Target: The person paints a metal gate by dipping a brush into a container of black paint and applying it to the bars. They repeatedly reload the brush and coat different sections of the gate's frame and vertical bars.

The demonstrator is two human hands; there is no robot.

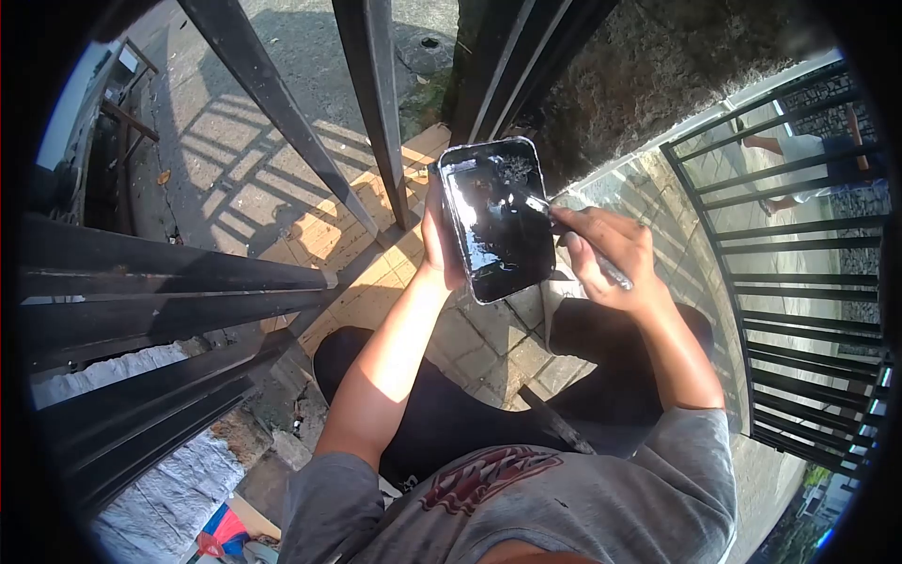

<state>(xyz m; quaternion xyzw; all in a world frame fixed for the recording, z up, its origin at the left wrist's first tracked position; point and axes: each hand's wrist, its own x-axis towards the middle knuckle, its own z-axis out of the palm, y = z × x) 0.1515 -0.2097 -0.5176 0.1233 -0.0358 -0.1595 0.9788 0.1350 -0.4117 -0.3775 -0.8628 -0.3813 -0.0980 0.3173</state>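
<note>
My left hand (436,237) grips a shallow rectangular container (507,258) by its left side, holding it up in front of me. Glossy black liquid, like paint, coats its inside, and bright reflections lie across it; the rim is pale and smeared. In my right hand (609,252) is a thin paintbrush (617,274), pinched between thumb and fingers. Its handle end sticks out below the hand, and its tip overlaps the container's right side. Below the container my knees are bent, with dark trousers over both legs.
Black metal bars (366,103) rise close ahead, and more bars (150,310) stand at my left. A black railing (789,263) runs along the right, with a person (799,155) beyond it. Tan tiles (348,235) cover the floor. A rough wall (648,85) is at the upper right.
</note>
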